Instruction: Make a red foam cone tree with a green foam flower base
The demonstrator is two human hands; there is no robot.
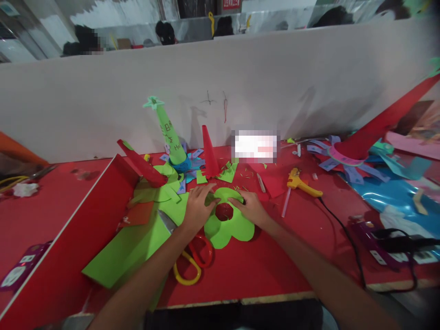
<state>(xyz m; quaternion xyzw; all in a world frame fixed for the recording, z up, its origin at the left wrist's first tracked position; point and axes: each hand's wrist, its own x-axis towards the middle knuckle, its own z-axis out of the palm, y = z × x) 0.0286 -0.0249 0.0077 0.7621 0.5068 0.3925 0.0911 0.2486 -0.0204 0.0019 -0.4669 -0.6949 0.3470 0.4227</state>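
Two hands (198,207) (254,210) partly hide the green flower cutout (236,225)

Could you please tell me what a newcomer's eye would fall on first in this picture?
Probably the bright green flower-shaped cutout near the middle, with a roundish hole in it, held along its upper side by the left hand and right hand. Next, perhaps, the long red cone slanting up to the right edge, then the green cone with dark writing, left of centre toward the back.
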